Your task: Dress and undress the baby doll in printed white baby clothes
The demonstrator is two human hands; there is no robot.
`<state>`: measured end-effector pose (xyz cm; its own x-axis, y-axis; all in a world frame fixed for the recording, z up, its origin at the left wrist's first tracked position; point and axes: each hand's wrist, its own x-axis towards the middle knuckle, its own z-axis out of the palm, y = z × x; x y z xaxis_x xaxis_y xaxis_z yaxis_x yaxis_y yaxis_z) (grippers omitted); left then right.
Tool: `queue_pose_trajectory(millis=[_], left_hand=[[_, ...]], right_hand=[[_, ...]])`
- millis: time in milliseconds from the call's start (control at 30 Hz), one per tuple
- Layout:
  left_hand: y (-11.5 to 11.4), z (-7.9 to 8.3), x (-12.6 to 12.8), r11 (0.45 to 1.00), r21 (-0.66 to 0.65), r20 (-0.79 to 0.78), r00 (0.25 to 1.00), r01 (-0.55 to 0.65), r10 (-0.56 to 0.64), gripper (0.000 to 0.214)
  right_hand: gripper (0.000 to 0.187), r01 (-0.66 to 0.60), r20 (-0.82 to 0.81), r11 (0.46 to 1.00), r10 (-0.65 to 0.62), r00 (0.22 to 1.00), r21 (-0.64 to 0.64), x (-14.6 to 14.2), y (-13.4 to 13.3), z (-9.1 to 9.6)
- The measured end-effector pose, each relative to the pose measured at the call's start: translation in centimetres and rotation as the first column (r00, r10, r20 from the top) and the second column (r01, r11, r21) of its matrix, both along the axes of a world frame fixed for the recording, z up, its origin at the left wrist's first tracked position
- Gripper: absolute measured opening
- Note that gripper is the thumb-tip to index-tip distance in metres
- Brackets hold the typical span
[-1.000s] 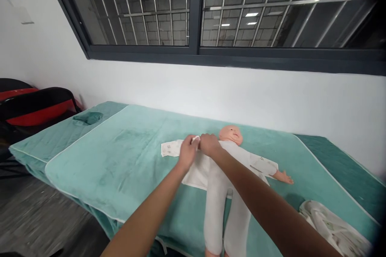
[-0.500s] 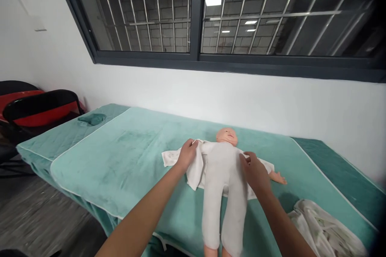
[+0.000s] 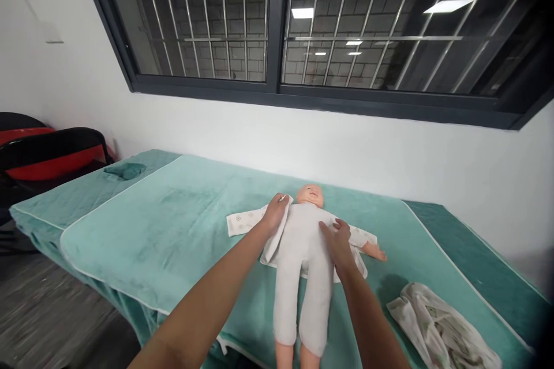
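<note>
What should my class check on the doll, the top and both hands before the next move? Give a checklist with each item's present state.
1. Doll lying face up on the green bed: ok.
2. Left hand gripping one front flap of the white top: ok.
3. Doll's hand out of the sleeve near the right hand: ok.
4. Doll's other hand showing at the cuff of the far-left sleeve: not ok, none shows; whether the arm is inside, cannot tell.
5. Top closed across the chest: not ok, the front is open.
6. Bundled cloth apart from the doll: ok.
</note>
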<state>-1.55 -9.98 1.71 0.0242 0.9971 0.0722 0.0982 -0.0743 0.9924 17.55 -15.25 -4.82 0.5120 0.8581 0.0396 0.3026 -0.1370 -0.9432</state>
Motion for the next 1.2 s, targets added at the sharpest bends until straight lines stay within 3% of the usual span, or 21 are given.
queue_pose_trajectory(millis=[133, 233, 367, 467, 533, 600, 667, 700, 767, 800, 833, 867, 967, 1033, 1100, 1200], left_hand=[[0.6, 1.1, 0.6, 0.997, 0.077, -0.132, 0.99, -0.032, 0.042, 0.03], [0.8, 2.2, 0.4, 0.99, 0.138, -0.258, 0.964, -0.035, 0.07, 0.027], [-0.2, 3.4, -0.7, 0.984, 0.169, -0.428, 0.894, -0.062, 0.13, 0.018], [-2.1, 4.5, -1.0, 0.99, 0.12, -0.514, 0.848, -0.075, 0.126, 0.017], [-3.7, 5.5, -0.7, 0.998, 0.058, -0.543, 0.838, -0.028, 0.055, 0.019], [-5.2, 6.5, -0.4, 0.99, -0.036, -0.517, 0.845, 0.135, -0.134, 0.025], [-6.0, 6.8, -0.7, 0.948, -0.062, -0.438, 0.845, 0.311, -0.306, 0.032], [-6.2, 6.6, -1.2, 0.941, -0.026, -0.428, 0.847, 0.337, -0.315, 0.033], [-5.9, 5.0, -3.0, 0.968, 0.115, -0.526, 0.841, 0.222, -0.13, 0.03], [-5.6, 3.8, -4.2, 0.976, 0.181, -0.626, 0.779, 0.122, 0.019, 0.027], [-5.2, 2.3, -5.6, 0.972, 0.231, -0.735, 0.662, 0.037, 0.149, 0.026], [-5.0, 0.7, -7.1, 0.968, 0.25, -0.766, 0.608, -0.016, 0.208, 0.03], [-4.7, -4.2, -11.2, 0.959, 0.267, -0.829, 0.485, -0.094, 0.279, 0.049], [-4.5, -6.5, -13.4, 0.962, 0.264, -0.88, 0.389, -0.075, 0.272, 0.055], [-3.8, -7.7, -15.1, 0.964, 0.266, -0.926, 0.27, -0.028, 0.264, 0.055], [-1.7, -7.7, -17.3, 0.965, 0.263, -0.94, 0.23, 0.012, 0.253, 0.054]], right_hand=[[0.079, -0.131, -0.154, 0.984, 0.148, 0.977, 0.116, -2.5, 0.4, 0.3], [0.074, -0.186, -0.303, 0.962, 0.241, 0.922, 0.202, -4.1, 0.4, -0.8], [0.06, -0.136, -0.36, 0.964, 0.214, 0.908, 0.23, -4.7, 0.0, -2.9], [0.056, -0.119, -0.394, 0.955, 0.222, 0.892, 0.27, -4.4, -0.4, -3.8], [0.055, -0.119, -0.408, 0.95, 0.234, 0.883, 0.288, -4.3, -0.6, -3.9], [0.054, -0.114, -0.416, 0.947, 0.238, 0.878, 0.3, -4.2, -0.7, -4.0], [0.052, -0.1, -0.434, 0.945, 0.235, 0.87, 0.311, -4.1, -0.7, -4.1], [0.051, -0.092, -0.453, 0.946, 0.233, 0.861, 0.312, -4.1, -0.7, -4.2], [0.048, -0.078, -0.492, 0.948, 0.23, 0.84, 0.309, -4.1, -0.6, -4.4], [0.046, -0.072, -0.508, 0.948, 0.229, 0.83, 0.309, -4.0, -0.5, -4.5], [0.046, -0.067, -0.52, 0.948, 0.228, 0.823, 0.31, -4.0, -0.5, -4.6], [0.045, -0.063, -0.527, 0.948, 0.228, 0.818, 0.313, -4.0, -0.5, -4.7], [0.046, -0.05, -0.571, 0.951, 0.226, 0.789, 0.306, -3.9, -0.4, -4.9], [0.045, -0.059, -0.616, 0.957, 0.229, 0.753, 0.283, -3.9, -0.4, -4.8], [0.042, -0.078, -0.643, 0.961, 0.237, 0.728, 0.265, -3.8, -0.4, -4.6], [0.037, -0.087, -0.65, 0.959, 0.247, 0.718, 0.268, -3.8, -0.4, -3.9]])
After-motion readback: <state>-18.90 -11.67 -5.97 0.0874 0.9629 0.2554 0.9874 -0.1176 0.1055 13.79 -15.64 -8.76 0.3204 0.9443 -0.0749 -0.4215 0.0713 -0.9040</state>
